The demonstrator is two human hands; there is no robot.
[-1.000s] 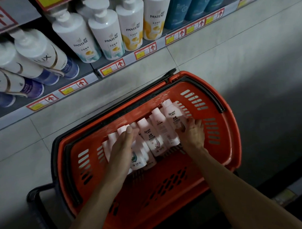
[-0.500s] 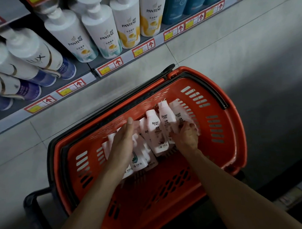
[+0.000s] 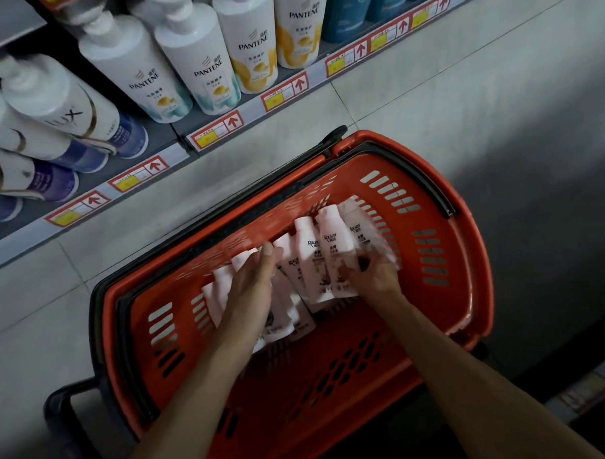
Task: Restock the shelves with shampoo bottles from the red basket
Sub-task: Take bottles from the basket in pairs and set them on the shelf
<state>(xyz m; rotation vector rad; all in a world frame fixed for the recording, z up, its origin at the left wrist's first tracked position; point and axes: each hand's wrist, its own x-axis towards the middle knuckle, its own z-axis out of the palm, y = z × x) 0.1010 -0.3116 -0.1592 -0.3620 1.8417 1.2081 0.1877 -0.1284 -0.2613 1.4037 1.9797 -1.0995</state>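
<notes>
A red basket (image 3: 466,258) stands on the tiled floor in front of the low shelf (image 3: 175,154). Inside it lie several small pale pink shampoo bottles. My right hand (image 3: 375,278) grips the lower ends of a fanned bunch of pink bottles (image 3: 329,256) and holds them lifted a little off the basket floor. My left hand (image 3: 251,286) lies on another group of pink bottles (image 3: 224,280) further left, its fingers fairly straight over them; whether it grasps any of them is hidden beneath the palm.
The shelf holds large white Pantene pump bottles (image 3: 199,61), white and purple Lux bottles (image 3: 70,113) at left and blue bottles (image 3: 348,11) at right. Red and yellow price tags (image 3: 218,129) line its edge. A black handle (image 3: 67,419) sticks out at the basket's near left.
My right hand has closed round the right-hand bottles and raised them slightly toward the basket's far wall. My left hand has stayed on the left bottles.
</notes>
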